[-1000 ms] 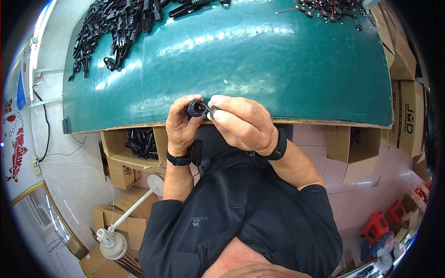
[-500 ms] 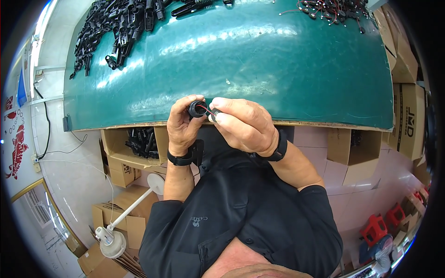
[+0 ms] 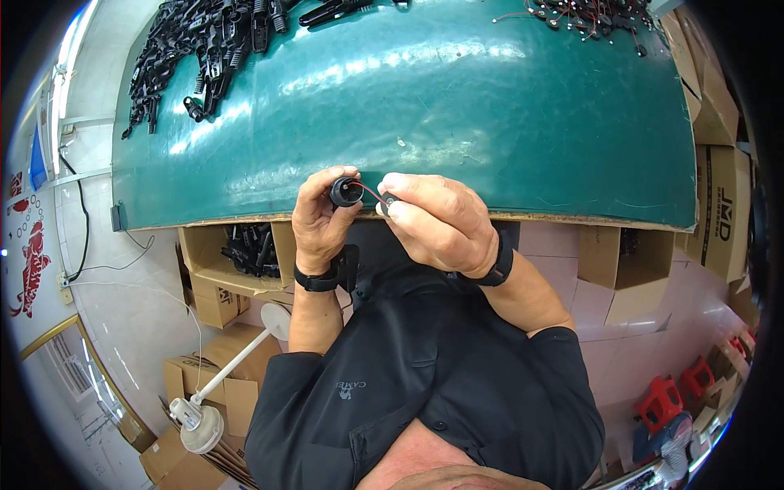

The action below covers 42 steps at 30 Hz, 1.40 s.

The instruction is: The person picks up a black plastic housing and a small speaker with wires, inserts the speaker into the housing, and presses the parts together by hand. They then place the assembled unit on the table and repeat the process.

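My left hand [image 3: 320, 214] is closed around a black round plastic housing [image 3: 346, 193], its hollow end facing up toward me. A thin red wire [image 3: 369, 190] runs out of that opening to a small round black part [image 3: 389, 201]. Thumb and fingertips of my right hand [image 3: 441, 219] pinch this part, a short distance to the right of the housing. Both hands are just above the near edge of the green table [image 3: 523, 147]. The housing's lower length is hidden in my left palm.
Many black plastic housings [image 3: 216, 57] are heaped at the table's far left. Small round parts with red wires [image 3: 592, 16] lie piled at the far right. Below the near edge stand an open carton of black pieces [image 3: 251, 249] and another open carton [image 3: 629, 265].
My right hand has drawn slightly away to the right with the small round part, so more wire shows. My left hand with the housing has barely moved.
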Tool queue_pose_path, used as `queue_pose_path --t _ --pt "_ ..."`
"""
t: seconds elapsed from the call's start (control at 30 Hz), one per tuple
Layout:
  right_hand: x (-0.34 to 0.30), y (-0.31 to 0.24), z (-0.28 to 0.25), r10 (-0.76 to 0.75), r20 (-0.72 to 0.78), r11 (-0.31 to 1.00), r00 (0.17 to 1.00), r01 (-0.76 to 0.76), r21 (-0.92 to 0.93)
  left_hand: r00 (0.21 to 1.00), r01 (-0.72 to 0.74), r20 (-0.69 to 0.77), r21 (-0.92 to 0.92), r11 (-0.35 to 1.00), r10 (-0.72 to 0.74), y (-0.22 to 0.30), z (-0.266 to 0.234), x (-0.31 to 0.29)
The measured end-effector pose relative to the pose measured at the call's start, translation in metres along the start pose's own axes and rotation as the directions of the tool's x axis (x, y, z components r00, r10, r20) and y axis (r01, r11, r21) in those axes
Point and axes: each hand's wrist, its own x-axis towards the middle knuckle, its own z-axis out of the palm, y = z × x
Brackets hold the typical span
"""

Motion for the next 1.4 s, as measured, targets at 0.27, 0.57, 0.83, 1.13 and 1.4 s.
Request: queue_pose_path --t 0.27,0.57,0.83,1.13,1.4 --pt "0.001 -0.001 -0.003 -0.012 0.014 1.000 1.000 0.012 0.004 1.000 0.011 -0.006 -0.002 1.000 -0.011 0.001 0.000 0.000" --pt "0.001 -0.001 -0.004 -0.018 0.031 1.000 0.999 0.018 0.003 1.000 -0.006 -0.003 0.015 1.000 0.006 0.001 0.001 0.001" --pt "0.000 -0.001 -0.004 -0.020 0.025 1.000 0.999 0.019 0.011 1.000 -0.008 0.005 0.036 0.999 0.007 0.001 0.001 0.003" --pt "0.002 0.000 -0.005 0.029 0.039 1.000 0.999 -0.029 -0.012 1.000 -0.025 0.008 0.129 0.991 0.025 0.002 0.002 0.007" --pt "0.003 0.006 -0.017 0.256 0.124 0.966 0.959 -0.250 -0.062 0.987 -0.112 0.157 0.520 0.847 0.034 0.034 0.000 0.027"
